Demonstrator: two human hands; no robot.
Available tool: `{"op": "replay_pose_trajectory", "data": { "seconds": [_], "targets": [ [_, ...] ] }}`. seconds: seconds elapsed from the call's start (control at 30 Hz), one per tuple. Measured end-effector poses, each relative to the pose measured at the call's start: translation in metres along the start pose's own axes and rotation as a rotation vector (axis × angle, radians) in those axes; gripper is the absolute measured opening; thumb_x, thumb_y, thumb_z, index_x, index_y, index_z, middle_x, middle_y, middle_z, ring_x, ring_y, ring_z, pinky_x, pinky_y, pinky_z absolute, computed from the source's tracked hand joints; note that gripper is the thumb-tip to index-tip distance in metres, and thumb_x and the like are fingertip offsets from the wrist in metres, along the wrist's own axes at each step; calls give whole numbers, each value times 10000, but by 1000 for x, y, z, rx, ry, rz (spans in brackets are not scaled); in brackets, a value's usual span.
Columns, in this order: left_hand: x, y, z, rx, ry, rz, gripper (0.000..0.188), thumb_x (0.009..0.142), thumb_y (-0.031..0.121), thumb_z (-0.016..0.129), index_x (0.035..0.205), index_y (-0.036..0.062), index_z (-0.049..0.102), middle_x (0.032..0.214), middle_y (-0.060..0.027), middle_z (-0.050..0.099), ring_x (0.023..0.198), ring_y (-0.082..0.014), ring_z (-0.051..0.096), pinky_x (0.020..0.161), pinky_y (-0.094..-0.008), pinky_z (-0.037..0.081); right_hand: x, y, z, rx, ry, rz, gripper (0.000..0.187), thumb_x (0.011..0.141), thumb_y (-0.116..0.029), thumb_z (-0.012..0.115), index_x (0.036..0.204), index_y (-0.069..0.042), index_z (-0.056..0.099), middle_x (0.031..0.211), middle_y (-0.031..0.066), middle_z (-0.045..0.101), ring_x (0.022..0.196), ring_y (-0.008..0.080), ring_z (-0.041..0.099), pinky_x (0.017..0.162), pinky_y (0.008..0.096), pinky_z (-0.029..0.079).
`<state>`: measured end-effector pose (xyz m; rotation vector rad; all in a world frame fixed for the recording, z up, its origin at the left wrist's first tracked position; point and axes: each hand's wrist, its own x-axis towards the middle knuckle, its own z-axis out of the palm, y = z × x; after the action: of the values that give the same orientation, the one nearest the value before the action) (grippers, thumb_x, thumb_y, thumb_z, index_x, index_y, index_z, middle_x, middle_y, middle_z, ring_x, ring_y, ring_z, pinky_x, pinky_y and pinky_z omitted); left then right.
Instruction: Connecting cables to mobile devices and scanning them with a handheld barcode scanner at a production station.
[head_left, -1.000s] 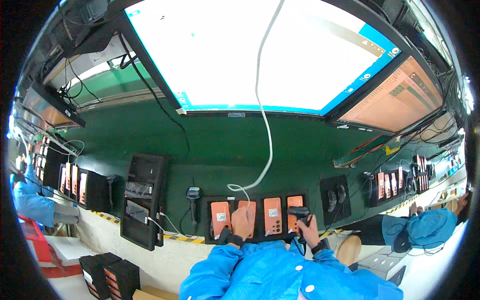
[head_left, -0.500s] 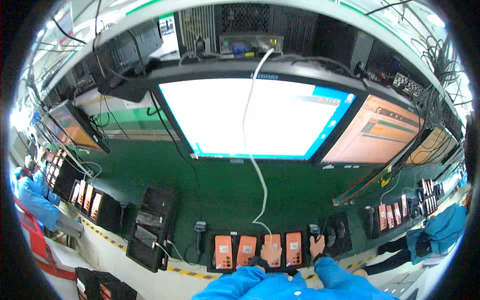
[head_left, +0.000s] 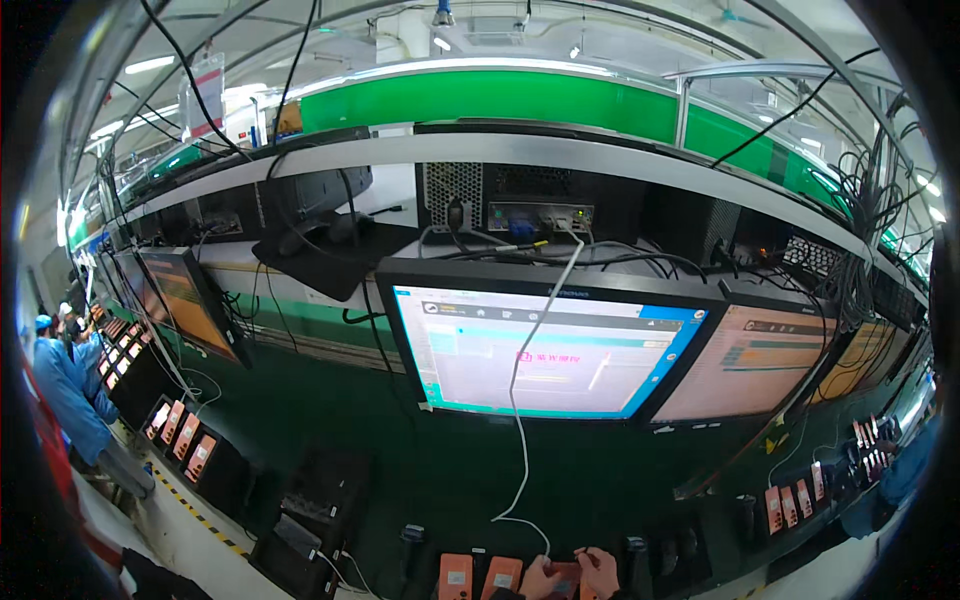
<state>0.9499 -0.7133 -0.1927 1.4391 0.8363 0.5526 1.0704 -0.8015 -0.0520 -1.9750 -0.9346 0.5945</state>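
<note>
At the bottom middle of the view, my left hand (head_left: 541, 579) and my right hand (head_left: 598, 572) are close together with an orange smartphone (head_left: 566, 577) between them. Fingers of both hands are closed at its edges. A white cable (head_left: 521, 470) hangs down in front of the monitor and ends at the left hand; whether it is plugged into the phone is hidden. To the left of my hands lie an orange phone (head_left: 455, 576) with a white label and a similar labelled phone (head_left: 502, 576). Another orange phone is mostly covered by my right hand.
A lit monitor (head_left: 540, 350) stands behind the dark green bench (head_left: 330, 400), with a second monitor (head_left: 740, 360) to its right. Handheld scanners flank the phones: one scanner (head_left: 411, 548) left, one scanner (head_left: 637, 555) right. A black tray (head_left: 320, 490) is further left. Co-workers stand at both sides.
My right hand has moved left from beside the scanner to the phone at my left hand. The view has tilted upward, so the bench sits lower, and the monitor's picture now shows.
</note>
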Motion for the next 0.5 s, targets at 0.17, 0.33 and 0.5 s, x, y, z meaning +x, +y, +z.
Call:
{"op": "replay_pose_trajectory", "data": {
  "seconds": [0.17,0.33,0.5],
  "targets": [
    [-35,103,-27,36,-101,120,192,850,91,650,994,-3,565,859,-161,641,817,-239,621,674,-369,501,-15,4,14,-96,97,-218,308,895,-288,621,1077,-39,636,1043,187,588,1007,376,538,893,429,435],
    [-32,93,-29,-29,-121,162,172,866,110,657,959,7,555,822,-148,617,766,-221,580,648,-364,476,-15,-7,6,-200,49,-306,253,887,-261,623,1000,-36,655,1061,191,585,1033,358,541,907,423,434],
    [-37,100,-28,-18,-122,200,195,860,141,672,941,15,546,793,-128,585,728,-205,534,627,-362,449,-16,-8,-1,-89,31,-122,246,876,-247,605,1030,-66,669,1102,183,596,1070,372,547,902,442,448]
  ]
}}
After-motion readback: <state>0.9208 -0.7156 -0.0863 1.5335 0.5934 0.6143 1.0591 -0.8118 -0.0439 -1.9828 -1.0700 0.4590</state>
